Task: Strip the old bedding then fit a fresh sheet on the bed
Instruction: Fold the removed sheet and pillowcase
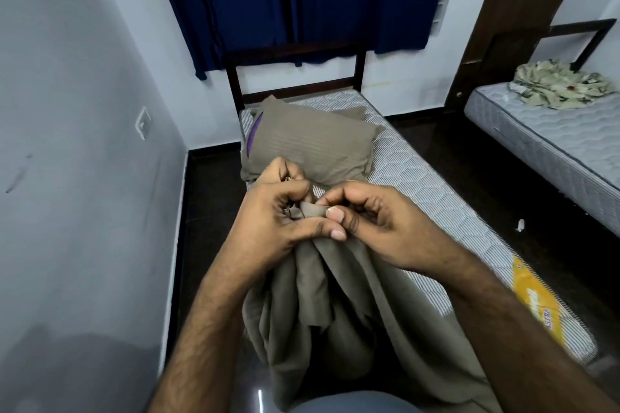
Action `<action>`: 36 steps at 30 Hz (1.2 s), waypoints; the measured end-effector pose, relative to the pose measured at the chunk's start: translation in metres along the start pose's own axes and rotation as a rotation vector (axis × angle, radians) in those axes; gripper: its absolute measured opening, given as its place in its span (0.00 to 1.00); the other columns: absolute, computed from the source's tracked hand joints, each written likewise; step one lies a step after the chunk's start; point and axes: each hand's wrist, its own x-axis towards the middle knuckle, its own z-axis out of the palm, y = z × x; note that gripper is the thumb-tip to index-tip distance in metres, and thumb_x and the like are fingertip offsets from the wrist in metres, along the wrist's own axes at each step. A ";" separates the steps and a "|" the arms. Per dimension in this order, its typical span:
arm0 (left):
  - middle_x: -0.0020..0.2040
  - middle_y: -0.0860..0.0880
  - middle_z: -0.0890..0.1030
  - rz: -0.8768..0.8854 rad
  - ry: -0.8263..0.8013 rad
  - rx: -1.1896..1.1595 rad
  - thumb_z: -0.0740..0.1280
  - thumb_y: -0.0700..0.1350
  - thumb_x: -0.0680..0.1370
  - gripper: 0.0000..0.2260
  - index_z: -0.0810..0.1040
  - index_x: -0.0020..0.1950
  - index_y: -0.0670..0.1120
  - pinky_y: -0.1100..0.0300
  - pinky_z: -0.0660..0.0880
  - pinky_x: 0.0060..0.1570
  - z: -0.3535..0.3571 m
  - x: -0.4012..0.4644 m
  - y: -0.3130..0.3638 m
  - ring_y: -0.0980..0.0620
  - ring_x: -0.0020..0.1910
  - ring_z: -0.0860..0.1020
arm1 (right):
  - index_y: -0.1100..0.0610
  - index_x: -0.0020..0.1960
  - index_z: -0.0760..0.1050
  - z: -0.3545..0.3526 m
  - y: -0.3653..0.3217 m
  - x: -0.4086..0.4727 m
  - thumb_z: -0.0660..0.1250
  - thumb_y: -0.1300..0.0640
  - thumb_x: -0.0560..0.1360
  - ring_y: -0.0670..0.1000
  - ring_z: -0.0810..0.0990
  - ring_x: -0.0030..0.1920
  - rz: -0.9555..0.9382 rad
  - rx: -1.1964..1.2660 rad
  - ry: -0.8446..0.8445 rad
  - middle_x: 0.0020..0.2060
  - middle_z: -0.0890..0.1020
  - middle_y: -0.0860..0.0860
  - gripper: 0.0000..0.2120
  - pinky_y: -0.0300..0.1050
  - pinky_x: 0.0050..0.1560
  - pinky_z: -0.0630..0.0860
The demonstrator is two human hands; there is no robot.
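While the pillow [312,144] lies on the bed [436,204], both hands, left [275,211] and right [379,221], pinch the bunched sheet [322,295] together.

the near bed [419,178] is a bare quilted mattress with striped sides on a dark frame. a taupe pillow [312,141] lies at its head end, and a yellow label [533,298] sits on the mattress's right edge. the second bed [553,144], well apart to the right, carries a crumpled patterned cloth [563,87]. the dark floor [446,151] runs between them, with a small white scrap [520,225] on it.
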 end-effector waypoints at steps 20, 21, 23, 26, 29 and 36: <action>0.53 0.57 0.81 0.180 0.040 0.345 0.74 0.57 0.73 0.16 0.79 0.40 0.45 0.48 0.75 0.48 0.001 0.017 0.010 0.48 0.51 0.76 | 0.59 0.47 0.81 -0.043 0.066 -0.016 0.74 0.54 0.73 0.49 0.80 0.41 0.554 0.361 -0.558 0.40 0.82 0.53 0.09 0.40 0.42 0.78; 0.52 0.56 0.81 0.183 0.058 0.357 0.74 0.57 0.73 0.15 0.78 0.40 0.47 0.47 0.75 0.46 0.003 0.023 0.008 0.47 0.51 0.76 | 0.61 0.46 0.81 -0.049 0.066 -0.012 0.74 0.53 0.74 0.48 0.80 0.40 0.596 0.253 -0.552 0.39 0.83 0.52 0.10 0.39 0.41 0.78; 0.50 0.56 0.80 0.176 0.087 0.388 0.74 0.57 0.74 0.14 0.76 0.41 0.49 0.47 0.76 0.43 0.011 0.039 0.002 0.48 0.50 0.75 | 0.57 0.36 0.78 -0.063 0.066 0.004 0.72 0.52 0.77 0.44 0.76 0.33 0.649 -0.040 -0.400 0.31 0.80 0.47 0.14 0.35 0.33 0.71; 0.45 0.54 0.77 0.156 0.145 0.406 0.74 0.56 0.76 0.14 0.76 0.41 0.47 0.46 0.75 0.43 0.028 0.071 -0.007 0.49 0.48 0.74 | 0.56 0.38 0.77 -0.097 0.062 0.031 0.68 0.55 0.78 0.51 0.80 0.39 0.641 -0.600 0.057 0.34 0.81 0.50 0.11 0.41 0.36 0.71; 0.40 0.52 0.76 0.189 0.263 0.279 0.74 0.54 0.76 0.16 0.74 0.37 0.46 0.45 0.74 0.44 0.039 0.115 -0.001 0.47 0.44 0.75 | 0.50 0.59 0.79 -0.120 0.025 0.037 0.64 0.60 0.74 0.63 0.81 0.53 0.578 -0.974 0.631 0.49 0.83 0.59 0.16 0.51 0.49 0.76; 0.41 0.53 0.78 0.324 0.430 0.079 0.75 0.53 0.74 0.16 0.75 0.37 0.43 0.47 0.76 0.49 0.033 0.205 0.060 0.50 0.45 0.78 | 0.52 0.45 0.76 -0.105 -0.049 -0.014 0.64 0.51 0.73 0.59 0.75 0.32 -0.023 -1.294 1.019 0.31 0.74 0.52 0.06 0.44 0.34 0.60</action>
